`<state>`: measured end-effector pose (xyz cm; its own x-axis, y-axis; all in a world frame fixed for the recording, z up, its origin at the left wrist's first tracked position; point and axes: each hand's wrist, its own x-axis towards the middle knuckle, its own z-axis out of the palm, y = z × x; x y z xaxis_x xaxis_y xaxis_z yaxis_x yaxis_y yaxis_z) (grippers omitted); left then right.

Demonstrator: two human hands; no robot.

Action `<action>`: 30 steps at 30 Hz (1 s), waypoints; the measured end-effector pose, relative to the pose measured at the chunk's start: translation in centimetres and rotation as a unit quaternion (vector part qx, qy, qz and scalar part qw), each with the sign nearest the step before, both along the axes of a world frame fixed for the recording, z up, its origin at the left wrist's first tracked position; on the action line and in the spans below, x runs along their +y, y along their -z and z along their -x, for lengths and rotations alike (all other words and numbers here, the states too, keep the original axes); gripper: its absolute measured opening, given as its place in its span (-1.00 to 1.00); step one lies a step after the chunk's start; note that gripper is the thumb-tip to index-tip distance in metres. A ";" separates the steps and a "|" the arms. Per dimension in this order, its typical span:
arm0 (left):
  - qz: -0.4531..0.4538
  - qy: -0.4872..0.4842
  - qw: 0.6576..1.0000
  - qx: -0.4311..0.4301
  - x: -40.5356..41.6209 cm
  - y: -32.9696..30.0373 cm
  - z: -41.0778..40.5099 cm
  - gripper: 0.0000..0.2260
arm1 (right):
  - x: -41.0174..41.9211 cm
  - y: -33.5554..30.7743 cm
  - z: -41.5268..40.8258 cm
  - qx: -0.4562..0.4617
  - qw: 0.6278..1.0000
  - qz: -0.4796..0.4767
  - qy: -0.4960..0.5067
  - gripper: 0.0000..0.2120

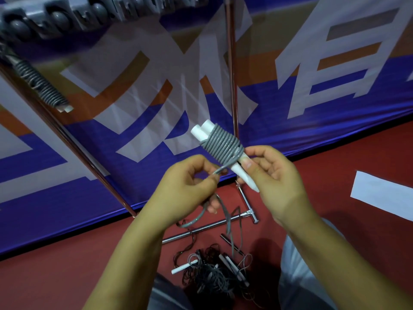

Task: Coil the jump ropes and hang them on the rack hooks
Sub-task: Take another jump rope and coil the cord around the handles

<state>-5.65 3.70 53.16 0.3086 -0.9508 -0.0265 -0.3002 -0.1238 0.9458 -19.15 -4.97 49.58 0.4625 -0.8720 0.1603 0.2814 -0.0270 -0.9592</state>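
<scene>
A coiled rope (42, 86) already hangs on the rack (55, 17) at upper left. My left hand (190, 189) pinches the grey cord's loose end (220, 171); my right hand (277, 175) grips the white handles (202, 130) wrapped in cord. More ropes (214, 274) lie tangled on the floor below.

Rack hooks (67, 16) blurred and cropped at the top edge; rope tail behind left hand (190, 186).

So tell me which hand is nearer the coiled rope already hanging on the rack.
Left. The left hand sits below and right of the hung rope, pinching the loose grey cord. The right hand is farther right, gripping the white handles.
</scene>
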 end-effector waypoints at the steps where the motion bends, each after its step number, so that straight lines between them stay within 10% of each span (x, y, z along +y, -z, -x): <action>1: 0.024 -0.018 1.000 -0.006 0.0 0.0 0.2 -0.90 | 0.0 -0.1 -0.1 -0.001 1.000 -0.001 0.004 -0.84; 7: 0.083 -0.083 0.993 0.021 -0.3 1.1 1.3 -0.74 | 0.2 0.0 -0.2 0.014 1.000 0.014 0.001 -0.84; 16: 0.118 -0.009 0.930 0.348 -0.7 2.0 0.8 -0.87 | 0.6 -0.4 0.1 0.041 0.998 0.054 0.014 -0.80; 30: 0.084 -0.083 0.993 -0.032 0.3 1.5 0.8 -0.91 | 1.1 -1.3 -0.2 0.019 0.999 -0.047 -0.007 -0.88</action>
